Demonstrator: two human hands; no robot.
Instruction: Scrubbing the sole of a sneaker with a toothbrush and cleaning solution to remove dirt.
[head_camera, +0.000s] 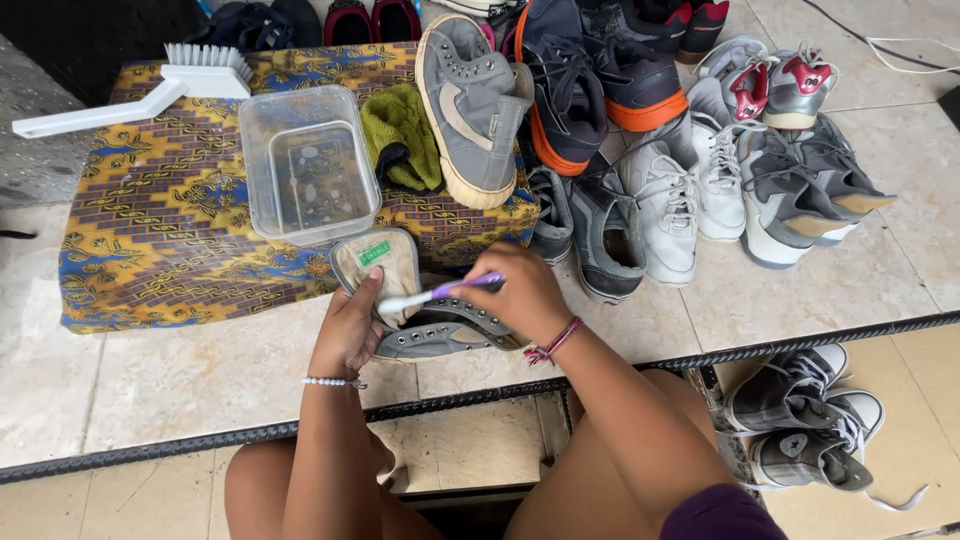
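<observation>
We see the left hand (347, 335) pressed on a grey high-top shoe (420, 315) at the near edge of the tiled ledge (170, 370), fingers curled over the pulled-out tongue, pinning it flat. The right hand (522, 292) has its fingers closed around a toothbrush (432, 294) — purple handle, white head touching the tongue's pale inner side.

How far along, as we judge it: scrubbing is on this one shoe, at the tongue; the lace eyelets look empty, so laces seem already out. Whether the rest of the shoe is done we cannot tell.

Left to do, probably a lot — a heap of sneakers (690, 170) lies to the right and far side, none visibly wet. A matching grey shoe (470, 110) rests sole-up on the patterned cloth (150, 230), far of the hands. Two more grey high-tops (800, 420) sit lower right, on the floor below the ledge.

On the cloth also: a clear plastic tub (308, 165) with murky water, a green rag (402, 135) just beside it, a white scrub brush (150, 85) far left, untouched.
</observation>
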